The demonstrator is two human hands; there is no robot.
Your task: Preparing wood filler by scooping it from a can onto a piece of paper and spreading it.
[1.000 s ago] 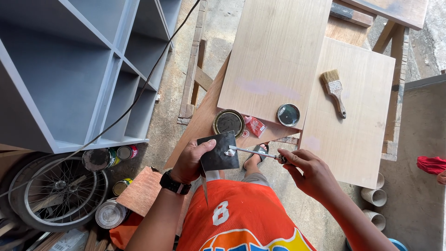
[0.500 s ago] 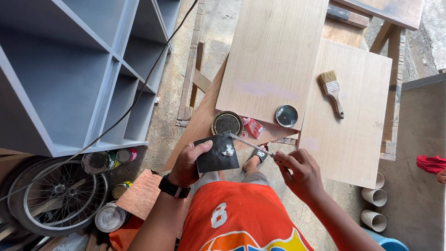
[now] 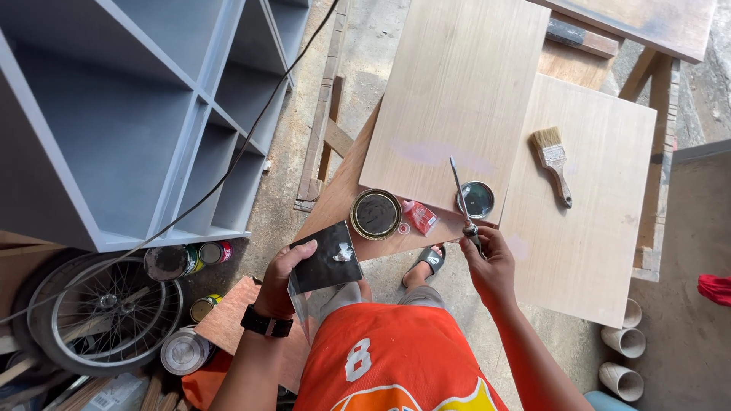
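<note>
Left hand (image 3: 283, 275) grips a dark putty-smeared plate (image 3: 329, 257), right hand (image 3: 491, 262) holds a thin putty knife (image 3: 459, 189) over the worktop (image 3: 457, 91) near the open tin (image 3: 375, 214) (a tilted plate risks dropping putty).

An open can (image 3: 375, 214) and its lid (image 3: 477, 199) sit at the near edge of the board (image 3: 457, 91); a brush (image 3: 552, 162) lies on the right panel (image 3: 590, 228)

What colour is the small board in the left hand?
The board is black with a pale putty smear, seen in the head view.
</note>
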